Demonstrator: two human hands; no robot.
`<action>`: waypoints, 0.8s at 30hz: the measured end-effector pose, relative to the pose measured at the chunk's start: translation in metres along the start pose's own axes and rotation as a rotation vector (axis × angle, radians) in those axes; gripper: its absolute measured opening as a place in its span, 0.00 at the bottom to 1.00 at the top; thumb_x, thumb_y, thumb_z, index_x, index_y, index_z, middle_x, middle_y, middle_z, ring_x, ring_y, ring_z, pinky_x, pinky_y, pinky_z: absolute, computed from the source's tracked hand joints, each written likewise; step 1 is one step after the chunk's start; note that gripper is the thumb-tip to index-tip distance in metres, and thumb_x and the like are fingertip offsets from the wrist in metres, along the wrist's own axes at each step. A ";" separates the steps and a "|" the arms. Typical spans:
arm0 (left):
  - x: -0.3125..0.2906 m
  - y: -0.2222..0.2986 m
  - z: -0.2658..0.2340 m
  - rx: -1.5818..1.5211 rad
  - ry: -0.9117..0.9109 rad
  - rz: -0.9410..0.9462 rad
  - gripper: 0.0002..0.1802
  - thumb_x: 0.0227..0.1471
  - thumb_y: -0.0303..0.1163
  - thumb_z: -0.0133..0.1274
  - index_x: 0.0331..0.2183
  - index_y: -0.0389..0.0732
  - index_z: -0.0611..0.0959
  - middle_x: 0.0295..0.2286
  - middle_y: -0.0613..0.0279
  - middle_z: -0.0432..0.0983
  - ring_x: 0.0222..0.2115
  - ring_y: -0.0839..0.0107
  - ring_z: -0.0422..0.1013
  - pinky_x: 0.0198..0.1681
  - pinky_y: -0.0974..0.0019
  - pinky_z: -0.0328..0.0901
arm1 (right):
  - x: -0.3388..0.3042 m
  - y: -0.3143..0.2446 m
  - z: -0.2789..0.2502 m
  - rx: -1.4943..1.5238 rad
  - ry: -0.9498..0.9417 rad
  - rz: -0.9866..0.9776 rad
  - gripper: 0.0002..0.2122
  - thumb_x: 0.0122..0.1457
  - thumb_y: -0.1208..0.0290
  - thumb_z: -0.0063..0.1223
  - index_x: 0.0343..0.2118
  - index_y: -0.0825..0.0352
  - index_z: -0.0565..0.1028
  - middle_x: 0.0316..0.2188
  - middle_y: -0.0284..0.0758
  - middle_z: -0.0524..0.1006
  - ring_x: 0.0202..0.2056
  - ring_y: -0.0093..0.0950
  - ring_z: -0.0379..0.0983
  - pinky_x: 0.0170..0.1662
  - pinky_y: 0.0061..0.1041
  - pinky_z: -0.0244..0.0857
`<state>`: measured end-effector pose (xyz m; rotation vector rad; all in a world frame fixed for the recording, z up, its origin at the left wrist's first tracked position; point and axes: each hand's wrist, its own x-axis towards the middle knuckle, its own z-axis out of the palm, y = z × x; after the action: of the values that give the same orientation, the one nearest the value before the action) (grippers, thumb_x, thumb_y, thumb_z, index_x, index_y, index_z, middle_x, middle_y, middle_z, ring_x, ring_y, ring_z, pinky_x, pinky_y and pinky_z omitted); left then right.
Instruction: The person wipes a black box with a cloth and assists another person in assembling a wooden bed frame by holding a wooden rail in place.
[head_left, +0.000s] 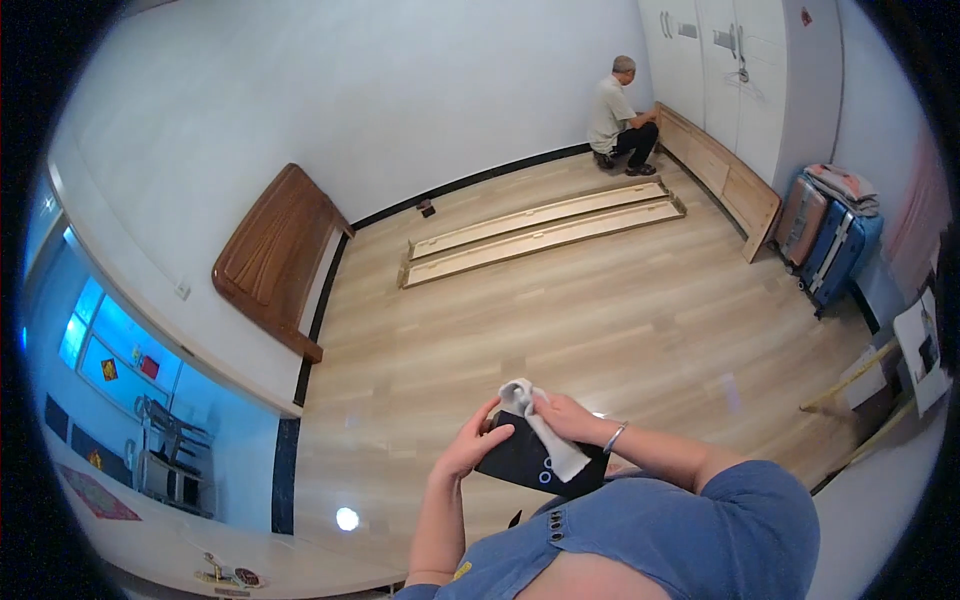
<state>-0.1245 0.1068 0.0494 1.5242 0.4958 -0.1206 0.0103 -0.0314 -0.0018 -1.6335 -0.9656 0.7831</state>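
In front of my body I hold a black flat object (512,455) with two small blue rings on it; it looks like a box or case, though its kind is not clear. My left hand (470,442) grips its left edge, thumb on the top face and fingertips near the cloth. A white cloth (556,446) lies across the object, bunched at its far end and hanging down over the face. The bunched part is pinched in my right hand (570,416), which wears a silver bangle (614,437) at the wrist.
Two long wooden rails (540,240) lie on the floor (480,330). A person (615,115) squats by a light wooden bed panel (720,175) near white wardrobes (740,80). A brown headboard (275,245) leans at the left wall; suitcases (835,240) stand right.
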 end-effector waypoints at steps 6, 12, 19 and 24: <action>0.032 0.011 -0.004 -0.045 0.000 0.074 0.29 0.42 0.33 0.54 0.47 0.38 0.65 0.32 0.59 0.70 0.32 0.74 0.66 0.35 0.73 0.62 | 0.046 0.010 -0.124 -0.404 0.228 0.048 0.20 0.47 0.57 0.43 0.38 0.68 0.68 0.29 0.47 0.73 0.32 0.39 0.70 0.36 0.33 0.63; 0.063 0.032 0.010 -0.181 0.129 0.193 0.22 0.42 0.30 0.52 0.42 0.38 0.70 0.30 0.62 0.70 0.31 0.77 0.66 0.33 0.76 0.62 | 0.049 -0.114 -0.240 -0.917 0.459 0.135 0.33 0.48 0.61 0.45 0.52 0.73 0.45 0.28 0.49 0.72 0.29 0.41 0.70 0.32 0.36 0.63; 0.073 0.028 0.016 -0.242 0.299 0.283 0.20 0.42 0.29 0.51 0.41 0.38 0.70 0.28 0.63 0.69 0.29 0.79 0.65 0.32 0.76 0.61 | 0.034 -0.138 -0.203 -0.822 0.672 -0.520 0.11 0.53 0.66 0.41 0.35 0.67 0.68 0.28 0.40 0.72 0.29 0.40 0.68 0.33 0.34 0.63; 0.074 0.027 0.021 -0.415 0.331 0.273 0.17 0.43 0.26 0.48 0.39 0.35 0.69 0.30 0.61 0.70 0.29 0.75 0.67 0.33 0.73 0.62 | 0.005 -0.069 -0.093 -0.901 0.128 -0.579 0.22 0.45 0.58 0.51 0.45 0.57 0.65 0.44 0.44 0.63 0.44 0.38 0.61 0.42 0.37 0.57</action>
<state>-0.0434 0.1049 0.0456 1.1900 0.5297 0.4298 0.0785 -0.0588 0.0885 -1.9304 -1.7315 -0.2073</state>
